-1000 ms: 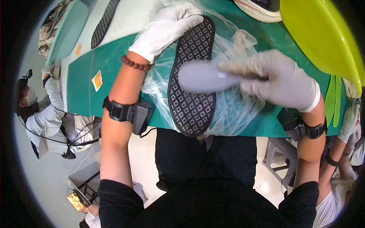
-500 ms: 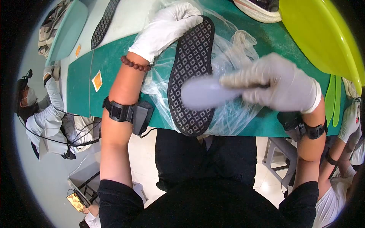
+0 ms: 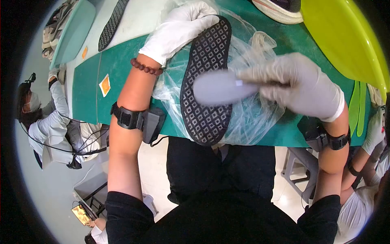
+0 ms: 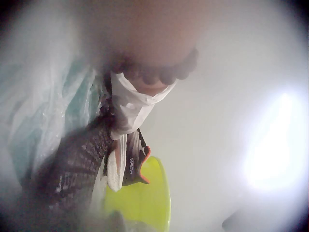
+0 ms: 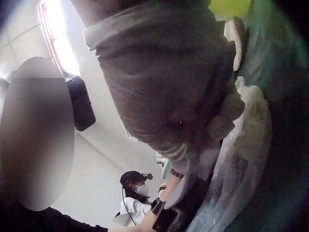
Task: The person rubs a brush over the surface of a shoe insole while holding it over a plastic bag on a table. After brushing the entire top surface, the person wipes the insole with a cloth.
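A black shoe sole (image 3: 207,87) with a pale diamond grid stands lengthwise before me, over a crumpled clear plastic bag (image 3: 256,118). My left hand (image 3: 178,32), in a white glove, grips its far end with the thumb on the patterned face. The other fingers are curled and partly hidden. My right hand (image 3: 300,83), also gloved and blurred by motion, holds a brush by its handle. The brush's pale oval head (image 3: 215,88) overlaps the middle of the sole; its underside is hidden. In the left wrist view, the glove (image 4: 133,106) sits at the sole's end.
A lime-green basin (image 3: 345,36) stands at the far right, beside a shoe (image 3: 280,10). Green strips (image 3: 357,107) lie at the right edge of the table (image 3: 85,91). Another patterned sole (image 3: 113,26) and a teal tub (image 3: 77,36) with shoes are far left. People sit at both sides.
The right hand and brush shift a little down the sole, then slightly back up, staying over its middle. The left hand and sole keep their place.
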A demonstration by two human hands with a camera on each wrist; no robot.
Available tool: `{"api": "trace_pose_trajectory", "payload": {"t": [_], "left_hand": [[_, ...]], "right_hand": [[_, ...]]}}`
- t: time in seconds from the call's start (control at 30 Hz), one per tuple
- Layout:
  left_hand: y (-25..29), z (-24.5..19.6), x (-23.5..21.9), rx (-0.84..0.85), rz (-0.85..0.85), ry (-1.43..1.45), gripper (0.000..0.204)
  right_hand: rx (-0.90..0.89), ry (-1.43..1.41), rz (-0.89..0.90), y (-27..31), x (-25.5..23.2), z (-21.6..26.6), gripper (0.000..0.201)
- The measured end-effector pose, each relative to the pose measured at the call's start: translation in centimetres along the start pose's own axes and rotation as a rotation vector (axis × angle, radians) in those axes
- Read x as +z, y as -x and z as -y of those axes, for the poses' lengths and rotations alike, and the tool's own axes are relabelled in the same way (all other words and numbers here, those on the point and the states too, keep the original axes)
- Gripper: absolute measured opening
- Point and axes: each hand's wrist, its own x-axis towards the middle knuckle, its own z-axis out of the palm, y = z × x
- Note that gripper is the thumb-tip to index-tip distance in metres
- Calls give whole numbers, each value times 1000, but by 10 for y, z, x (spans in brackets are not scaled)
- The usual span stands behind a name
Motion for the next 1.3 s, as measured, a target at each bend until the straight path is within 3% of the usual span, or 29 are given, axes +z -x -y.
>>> {"api": "trace_pose_trajectory", "payload": {"t": [0.07, 0.17, 0.2, 0.3, 0.33, 0.43, 0.57, 0.6, 0.7, 0.73, 0.83, 0.87, 0.97, 1.0, 1.1, 1.23, 1.3], "left_hand": [[-1, 1, 1, 1, -9, -1, 14], [-2, 5, -2, -1, -1, -33, 14], [-1, 4, -2, 3, -1, -38, 14], [0, 0, -2, -26, 1, -31, 14], [0, 0, -1, -41, 5, -23, 15], [-2, 5, -1, -10, -11, -33, 15], [-4, 9, -3, -7, 5, -3, 16], [-4, 9, -4, -2, 5, -20, 16], [-2, 8, -4, -8, 2, -21, 16], [-2, 7, -3, -12, -1, -12, 16], [1, 1, -1, -22, 4, -6, 16], [0, 2, 0, -25, -2, -15, 16], [-1, 6, -3, -23, -11, -35, 16], [-2, 6, -3, -17, -2, -32, 17], [0, 0, -2, -12, -4, -44, 17], [2, -6, 1, -1, -18, -69, 17], [-1, 0, -2, -8, -4, -47, 17]], "right_hand": [[25, 76, -146, -2, -1, -3, 43], [-42, -40, 18, 4, -7, 0, 42], [37, -89, 144, 5, -8, 6, 42], [74, -78, 182, 4, -8, 10, 42], [-62, -38, 70, 2, -5, 1, 44], [59, 0, -85, 0, -4, 2, 44], [51, -75, 245, 4, -16, 14, 48], [49, -70, 238, 5, -14, 17, 48], [-43, -28, -22, 2, -3, -2, 46], [65, -38, -102, 0, -2, 3, 45], [-10, -72, 55, 6, -12, -2, 45], [18, -68, 195, 6, -14, 1, 44], [150, -104, 222, 2, -15, 15, 43], [-29, -23, 92, 1, -10, 5, 42], [45, -34, -118, -1, -6, -5, 43], [55, -55, 280, 3, -19, 13, 45], [99, -95, 164, 2, -14, 12, 45]]}}
